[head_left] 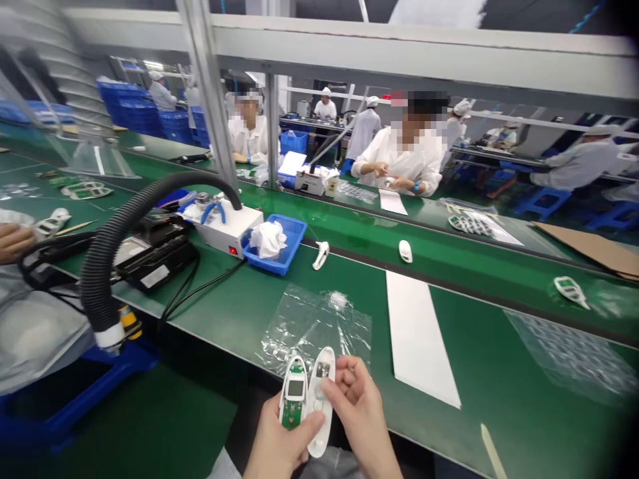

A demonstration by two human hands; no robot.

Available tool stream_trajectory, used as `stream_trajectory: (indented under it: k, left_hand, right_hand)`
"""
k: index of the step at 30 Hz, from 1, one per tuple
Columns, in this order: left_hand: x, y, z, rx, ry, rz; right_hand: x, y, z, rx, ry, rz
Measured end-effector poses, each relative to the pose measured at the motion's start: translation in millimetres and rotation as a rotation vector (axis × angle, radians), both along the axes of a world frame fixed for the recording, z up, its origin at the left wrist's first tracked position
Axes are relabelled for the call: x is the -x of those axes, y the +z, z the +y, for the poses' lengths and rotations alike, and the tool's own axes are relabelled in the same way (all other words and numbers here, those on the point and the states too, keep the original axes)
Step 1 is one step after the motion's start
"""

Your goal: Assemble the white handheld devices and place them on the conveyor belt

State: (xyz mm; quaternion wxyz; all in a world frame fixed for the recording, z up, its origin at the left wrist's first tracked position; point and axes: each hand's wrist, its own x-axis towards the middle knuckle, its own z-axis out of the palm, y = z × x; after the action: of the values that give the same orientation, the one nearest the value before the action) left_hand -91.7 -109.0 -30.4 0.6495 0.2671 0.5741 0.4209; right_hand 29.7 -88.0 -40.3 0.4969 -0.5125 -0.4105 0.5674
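Two bare hands work just off the edge of a green assembly belt: the left hand grips a white casing with an exposed green circuit board, and the right hand pinches a white plastic shell. Both parts look light and fragile, best held by their rims. Fingers hide parts of both, and the board's small details are hard to make out.

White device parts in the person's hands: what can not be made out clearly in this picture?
Head view:
- green circuit board in the white casing: any print is too small to read
- white cover: right edge hidden by the right hand
- left hand: wrist cut off by the bottom edge
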Motion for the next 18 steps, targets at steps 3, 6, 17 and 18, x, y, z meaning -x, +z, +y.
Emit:
stream_trajectory:
  k: [3,6,17,18]
  left_hand:
    - [17.7,-10.6,-4.5,-0.007,0.073,-0.011]
    - [50.7,-21.5,-9.6,-0.041,0.208,-0.053]
    - [244.3,-52.9,-25.7,-0.142,1.134,-0.217]
    - [251.0,-55.1,-25.0,-0.143,1.168,-0.202]
  right_hand:
    - [29.8,-6.8,-2.7,0.100,0.185,0.062]
    - [63.7,-13.8,3.5,0.168,0.285,0.073]
    - [303.8,-42.0,32.6,0.512,0.749,0.320]
    - [315.5,-43.5,30.4,0.517,0.773,0.319]
